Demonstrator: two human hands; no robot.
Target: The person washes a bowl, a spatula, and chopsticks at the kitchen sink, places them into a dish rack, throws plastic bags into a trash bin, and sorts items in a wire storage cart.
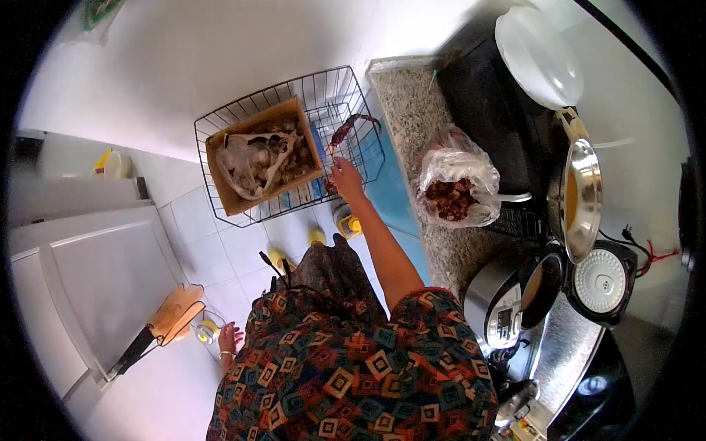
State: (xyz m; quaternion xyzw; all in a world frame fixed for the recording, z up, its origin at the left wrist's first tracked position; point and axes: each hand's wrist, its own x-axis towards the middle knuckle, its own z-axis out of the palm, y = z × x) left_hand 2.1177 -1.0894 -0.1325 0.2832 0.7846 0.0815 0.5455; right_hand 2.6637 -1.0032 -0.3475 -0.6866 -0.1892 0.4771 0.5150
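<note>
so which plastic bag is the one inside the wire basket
The pale bag in the cardboard box inside the wire basket; the bag of dark pieces sits on the counter.

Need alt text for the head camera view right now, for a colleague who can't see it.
Seen from above, a person in a patterned dress holds a dried red chili in the right hand over a wire basket containing a cardboard box. The left hand hangs low near a cutting board. A bag of dried chilies and an open rice cooker sit on the counter.

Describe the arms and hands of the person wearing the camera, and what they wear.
Both hands are bare, without gloves. The right hand ends a forearm left uncovered below a short patterned sleeve of multicoloured squares. The left hand has a thin bangle at the wrist.
</note>
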